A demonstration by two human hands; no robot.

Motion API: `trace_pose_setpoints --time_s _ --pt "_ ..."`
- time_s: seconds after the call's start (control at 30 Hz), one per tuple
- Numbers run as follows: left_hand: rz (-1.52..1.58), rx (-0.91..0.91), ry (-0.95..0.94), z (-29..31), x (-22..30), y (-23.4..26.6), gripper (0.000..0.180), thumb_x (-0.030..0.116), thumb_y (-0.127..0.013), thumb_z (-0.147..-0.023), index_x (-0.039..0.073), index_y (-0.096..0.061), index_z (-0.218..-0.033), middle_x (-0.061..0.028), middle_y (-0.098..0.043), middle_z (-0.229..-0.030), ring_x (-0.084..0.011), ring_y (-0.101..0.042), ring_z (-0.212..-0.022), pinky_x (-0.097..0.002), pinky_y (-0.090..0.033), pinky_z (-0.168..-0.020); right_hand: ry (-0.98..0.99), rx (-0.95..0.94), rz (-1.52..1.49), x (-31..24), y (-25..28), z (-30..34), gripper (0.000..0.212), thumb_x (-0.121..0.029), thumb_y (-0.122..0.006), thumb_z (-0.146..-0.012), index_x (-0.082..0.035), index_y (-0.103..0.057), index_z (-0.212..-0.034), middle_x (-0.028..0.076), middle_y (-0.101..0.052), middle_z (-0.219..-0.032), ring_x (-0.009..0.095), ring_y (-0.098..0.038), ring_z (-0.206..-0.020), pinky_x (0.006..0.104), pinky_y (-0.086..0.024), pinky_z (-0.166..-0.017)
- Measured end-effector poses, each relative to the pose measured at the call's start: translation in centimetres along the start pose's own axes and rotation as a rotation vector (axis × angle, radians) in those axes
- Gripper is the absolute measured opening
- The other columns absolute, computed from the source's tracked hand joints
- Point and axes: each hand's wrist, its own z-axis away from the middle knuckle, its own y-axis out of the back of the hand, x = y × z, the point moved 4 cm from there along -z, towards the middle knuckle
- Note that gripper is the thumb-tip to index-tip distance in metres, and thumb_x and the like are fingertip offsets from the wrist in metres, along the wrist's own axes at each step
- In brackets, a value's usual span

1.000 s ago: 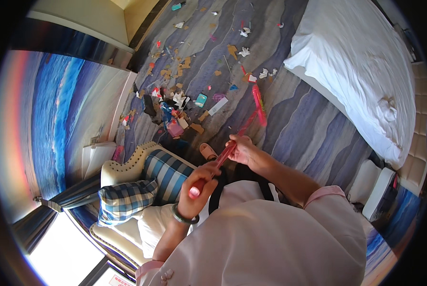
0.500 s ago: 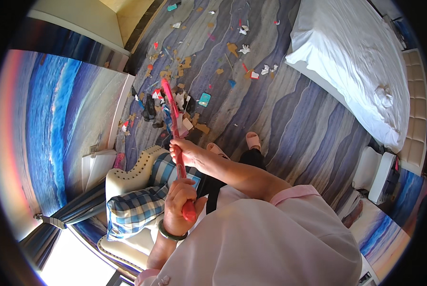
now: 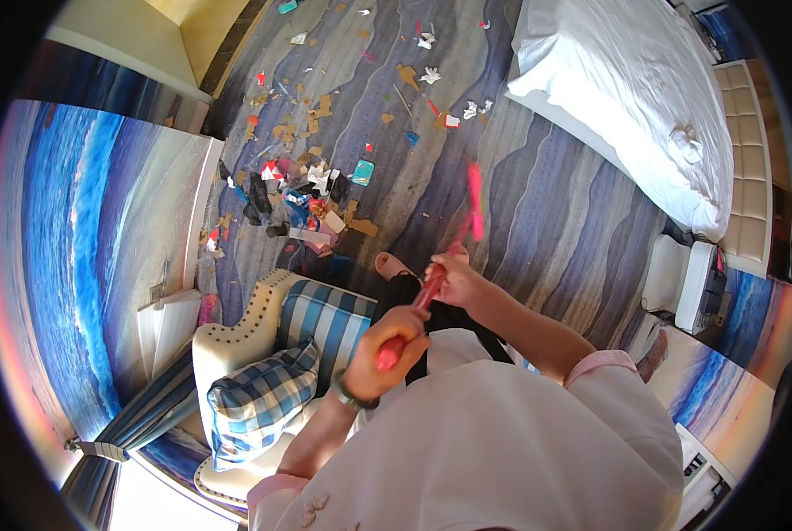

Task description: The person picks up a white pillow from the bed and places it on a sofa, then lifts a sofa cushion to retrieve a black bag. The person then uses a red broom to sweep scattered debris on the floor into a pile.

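Note:
Both my hands grip a red long-handled broom (image 3: 436,281), slanting up and to the right from my body. My left hand (image 3: 384,352), with a dark bracelet at the wrist, is wrapped round the handle near its end. Farther along, my right hand (image 3: 456,280) is closed round the same handle. The broom's narrow pink head (image 3: 475,202) is over the striped carpet; its bristles cannot be made out. Left of it lies a heap of rubbish (image 3: 303,205) with black plastic, paper and cardboard pieces. A teal packet (image 3: 363,172) lies beside the heap.
Cardboard scraps (image 3: 321,108) and crumpled tissues (image 3: 430,75) are scattered across the carpet (image 3: 538,221). At my left stands a cream armchair (image 3: 237,341) with a checked cushion (image 3: 268,394). A bed with a white sheet (image 3: 626,97) fills the upper right.
The broom has swung right, away from the rubbish heap, to a bare stretch of carpet. Both hands have moved right with it, still gripping the handle.

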Motion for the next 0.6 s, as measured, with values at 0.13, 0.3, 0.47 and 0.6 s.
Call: trace_pose_setpoints --time_s 0.13,0.3,0.47,0.6 --pt "0.013 0.058 0.118 -0.2 -2.8 -0.2 0.013 -0.01 -0.057 -0.082 0.001 -0.05 -0.08 -0.008 -0.057 -0.085 -0.0246 -0.058 -0.098 -0.034 -0.044 -0.088 -0.095 -0.068 -0.03 1.5 2.7 -4.5 0.014 -0.021 -0.06 -0.085 -0.015 -0.054 -0.074 -0.002 -0.056 -0.066 0.015 -0.056 -0.066 0.0339 -0.045 -0.063" --pt "-0.228 0.153 0.052 1.9 3.0 2.9 0.012 -0.01 -0.052 -0.081 0.001 -0.05 -0.078 -0.0071 -0.054 -0.08 -0.0252 -0.057 -0.091 -0.0363 -0.044 -0.086 -0.19 -0.259 0.033 6.7 -8.6 -3.8 0.021 -0.018 -0.059 -0.088 -0.015 -0.049 -0.069 -0.002 -0.055 -0.062 0.014 -0.054 -0.059 0.033 -0.044 -0.058" --pt "-0.609 -0.05 -0.082 1.5 7.8 -0.4 0.019 -0.007 -0.064 -0.069 0.003 -0.049 -0.075 -0.008 -0.055 -0.072 -0.029 -0.059 -0.073 -0.0369 -0.05 -0.071 -0.225 -0.466 0.03 8.2 -14.0 -0.2 0.023 -0.02 -0.06 -0.089 -0.014 -0.05 -0.07 -0.003 -0.051 -0.062 0.011 -0.047 -0.056 0.028 -0.042 -0.056" --pt "-0.608 -0.076 -0.101 0.8 9.9 -2.0 0.022 -0.005 -0.071 -0.066 0.004 -0.052 -0.073 -0.0075 -0.055 -0.068 -0.0288 -0.061 -0.07 -0.0357 -0.051 -0.066 -0.184 -0.448 0.064 6.5 -14.2 4.3 0.023 -0.025 -0.06 -0.091 -0.014 -0.052 -0.073 -0.003 -0.053 -0.065 0.011 -0.05 -0.061 0.0268 -0.043 -0.061"
